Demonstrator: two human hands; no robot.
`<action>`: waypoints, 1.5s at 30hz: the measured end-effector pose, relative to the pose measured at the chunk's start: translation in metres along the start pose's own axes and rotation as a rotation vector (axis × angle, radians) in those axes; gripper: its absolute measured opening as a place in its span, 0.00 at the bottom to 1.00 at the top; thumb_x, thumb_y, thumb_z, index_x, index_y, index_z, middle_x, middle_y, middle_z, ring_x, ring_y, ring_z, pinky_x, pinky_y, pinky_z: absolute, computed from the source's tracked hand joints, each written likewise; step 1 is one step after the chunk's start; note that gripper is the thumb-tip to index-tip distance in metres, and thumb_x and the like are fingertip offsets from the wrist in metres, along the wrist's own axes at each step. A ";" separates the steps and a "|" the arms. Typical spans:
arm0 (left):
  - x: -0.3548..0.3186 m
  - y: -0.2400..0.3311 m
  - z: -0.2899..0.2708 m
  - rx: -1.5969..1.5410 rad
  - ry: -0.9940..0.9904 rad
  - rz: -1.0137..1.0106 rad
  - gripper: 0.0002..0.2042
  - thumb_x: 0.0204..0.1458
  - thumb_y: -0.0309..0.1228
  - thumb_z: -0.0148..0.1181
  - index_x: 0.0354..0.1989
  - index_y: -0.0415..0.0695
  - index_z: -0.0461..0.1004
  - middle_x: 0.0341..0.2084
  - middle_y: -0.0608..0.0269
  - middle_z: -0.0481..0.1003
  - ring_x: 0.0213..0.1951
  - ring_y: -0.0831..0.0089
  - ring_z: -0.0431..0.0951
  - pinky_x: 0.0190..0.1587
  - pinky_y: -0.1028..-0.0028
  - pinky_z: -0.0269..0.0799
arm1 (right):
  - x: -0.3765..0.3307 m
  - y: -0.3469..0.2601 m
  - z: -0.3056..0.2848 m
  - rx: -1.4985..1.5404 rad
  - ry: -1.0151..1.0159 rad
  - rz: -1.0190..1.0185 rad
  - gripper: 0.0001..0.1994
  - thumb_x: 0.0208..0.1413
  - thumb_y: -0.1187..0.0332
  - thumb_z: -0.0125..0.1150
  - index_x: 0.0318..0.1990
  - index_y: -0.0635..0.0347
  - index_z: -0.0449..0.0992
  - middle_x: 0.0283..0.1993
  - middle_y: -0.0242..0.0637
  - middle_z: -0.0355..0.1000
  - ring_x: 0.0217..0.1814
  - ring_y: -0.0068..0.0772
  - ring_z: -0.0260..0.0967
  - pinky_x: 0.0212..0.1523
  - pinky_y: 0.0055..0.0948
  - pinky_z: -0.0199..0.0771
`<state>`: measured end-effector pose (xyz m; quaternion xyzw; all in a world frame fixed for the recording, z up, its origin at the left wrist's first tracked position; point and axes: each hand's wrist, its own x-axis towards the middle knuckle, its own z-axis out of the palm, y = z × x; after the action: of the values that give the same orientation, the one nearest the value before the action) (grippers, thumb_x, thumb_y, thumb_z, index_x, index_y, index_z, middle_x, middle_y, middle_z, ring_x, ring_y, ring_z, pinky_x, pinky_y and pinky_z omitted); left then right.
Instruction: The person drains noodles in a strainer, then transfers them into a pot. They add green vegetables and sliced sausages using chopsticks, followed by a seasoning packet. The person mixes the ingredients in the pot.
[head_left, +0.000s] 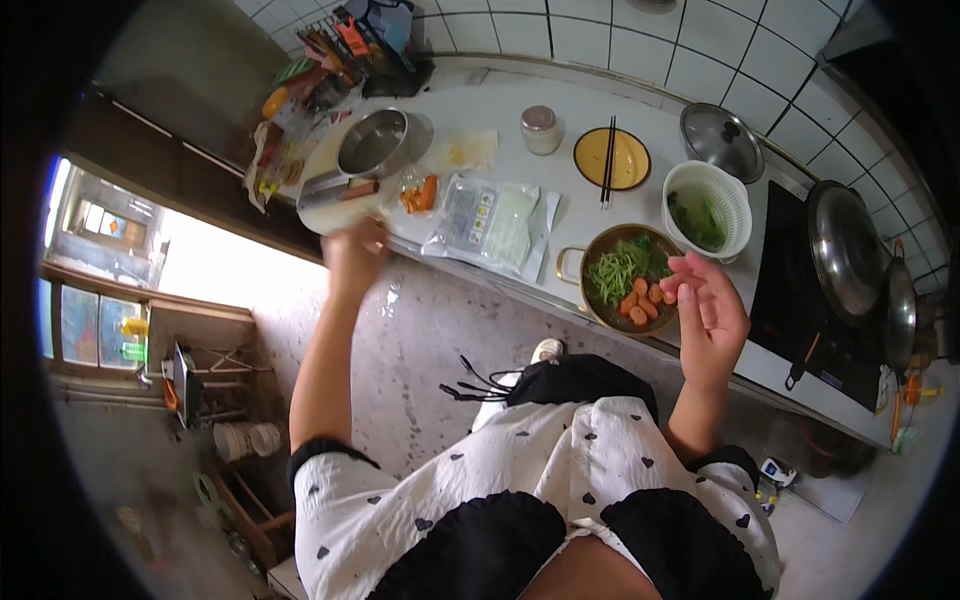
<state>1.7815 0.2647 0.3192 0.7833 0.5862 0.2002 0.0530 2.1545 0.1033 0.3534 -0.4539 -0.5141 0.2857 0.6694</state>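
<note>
My right hand is over the right edge of a brass-coloured two-handled pan. Its fingers are loosely curled and apart, and I see nothing between them. In the pan lie green shreds, darker leafy greens beside them, and orange-pink sausage-like slices. My left hand hangs at the counter's front edge, smeared by motion, so its fingers cannot be read. Near it, a cleaver with a wooden handle lies on a pale cutting board. Orange pieces in clear wrapping sit beside the board.
A metal bowl, clear food packet, lidded jar, and yellow plate with black chopsticks stand on the counter. To the right are a white colander of greens, a lid and a black cooktop with a covered wok.
</note>
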 end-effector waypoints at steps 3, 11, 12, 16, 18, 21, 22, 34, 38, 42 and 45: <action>-0.016 0.040 -0.003 -0.335 -0.372 0.089 0.05 0.35 0.20 0.58 0.22 0.44 0.77 0.22 0.59 0.75 0.30 0.68 0.75 0.38 0.73 0.66 | 0.001 0.003 0.004 0.032 -0.036 0.032 0.14 0.53 0.83 0.47 0.48 0.68 0.67 0.41 0.41 0.70 0.38 0.25 0.69 0.43 0.22 0.69; -0.007 0.099 -0.016 -0.580 -0.257 0.047 0.03 0.40 0.22 0.60 0.24 0.38 0.75 0.23 0.59 0.75 0.28 0.70 0.75 0.33 0.76 0.68 | 0.012 0.025 0.020 -0.149 -0.227 0.000 0.14 0.53 0.76 0.51 0.48 0.66 0.67 0.41 0.39 0.70 0.41 0.27 0.69 0.42 0.24 0.69; -0.010 0.110 -0.014 -0.661 -0.312 0.029 0.03 0.42 0.23 0.59 0.25 0.37 0.75 0.23 0.61 0.75 0.27 0.74 0.74 0.32 0.78 0.68 | 0.015 0.026 0.026 -0.153 -0.274 -0.045 0.15 0.53 0.74 0.53 0.48 0.65 0.67 0.42 0.40 0.70 0.43 0.29 0.68 0.43 0.25 0.68; -0.009 0.153 -0.027 -0.938 -0.542 -0.144 0.05 0.47 0.24 0.57 0.27 0.34 0.74 0.21 0.64 0.74 0.25 0.83 0.71 0.29 0.84 0.66 | 0.010 0.030 0.049 0.221 -0.470 0.162 0.20 0.54 0.67 0.55 0.52 0.67 0.63 0.46 0.43 0.68 0.48 0.27 0.65 0.48 0.27 0.65; -0.010 0.159 -0.027 -1.011 -0.523 -0.126 0.05 0.48 0.23 0.56 0.29 0.33 0.74 0.21 0.65 0.74 0.25 0.83 0.71 0.28 0.84 0.65 | 0.010 0.023 0.054 0.077 -0.521 0.226 0.18 0.53 0.71 0.55 0.50 0.68 0.64 0.42 0.41 0.69 0.44 0.25 0.67 0.45 0.24 0.66; -0.009 0.166 -0.030 -1.079 -0.486 -0.138 0.05 0.50 0.22 0.53 0.32 0.34 0.74 0.23 0.64 0.74 0.25 0.83 0.71 0.27 0.84 0.65 | 0.006 0.030 0.059 0.141 -0.400 0.287 0.10 0.50 0.76 0.57 0.41 0.69 0.71 0.31 0.36 0.73 0.31 0.19 0.68 0.34 0.17 0.68; -0.008 0.168 -0.031 -1.094 -0.471 -0.148 0.05 0.50 0.21 0.53 0.33 0.34 0.74 0.24 0.63 0.74 0.26 0.83 0.71 0.27 0.84 0.66 | 0.007 0.030 0.056 0.199 -0.377 0.318 0.09 0.51 0.76 0.56 0.39 0.69 0.71 0.31 0.35 0.73 0.31 0.18 0.68 0.33 0.16 0.68; 0.007 0.173 -0.037 -0.376 0.021 0.898 0.05 0.35 0.20 0.62 0.23 0.42 0.75 0.29 0.60 0.72 0.34 0.64 0.72 0.35 0.68 0.66 | 0.008 0.041 0.047 0.303 -0.346 0.374 0.11 0.53 0.75 0.53 0.44 0.69 0.69 0.38 0.36 0.71 0.37 0.19 0.66 0.37 0.15 0.68; 0.040 0.099 -0.030 0.170 0.512 0.542 0.06 0.36 0.20 0.54 0.24 0.43 0.72 0.24 0.59 0.71 0.30 0.66 0.71 0.34 0.70 0.62 | 0.011 0.042 0.026 0.152 -0.250 0.269 0.15 0.55 0.75 0.51 0.49 0.68 0.64 0.42 0.38 0.69 0.43 0.22 0.66 0.42 0.19 0.68; 0.047 0.072 -0.014 0.752 0.183 0.618 0.05 0.43 0.24 0.49 0.26 0.43 0.72 0.20 0.57 0.71 0.29 0.70 0.72 0.28 0.69 0.63 | 0.018 0.028 0.019 0.165 -0.245 0.308 0.13 0.55 0.76 0.47 0.48 0.67 0.65 0.41 0.39 0.69 0.42 0.23 0.67 0.42 0.20 0.66; 0.067 0.087 -0.050 0.470 0.732 0.327 0.06 0.44 0.26 0.48 0.25 0.43 0.73 0.20 0.58 0.71 0.28 0.68 0.73 0.29 0.65 0.67 | 0.017 0.026 0.013 0.170 -0.238 0.289 0.12 0.55 0.77 0.47 0.47 0.67 0.66 0.40 0.39 0.70 0.40 0.24 0.68 0.42 0.20 0.66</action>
<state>1.8561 0.2932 0.4095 0.7340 0.4646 0.3307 -0.3687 2.1494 0.1330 0.3382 -0.4277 -0.4931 0.4728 0.5920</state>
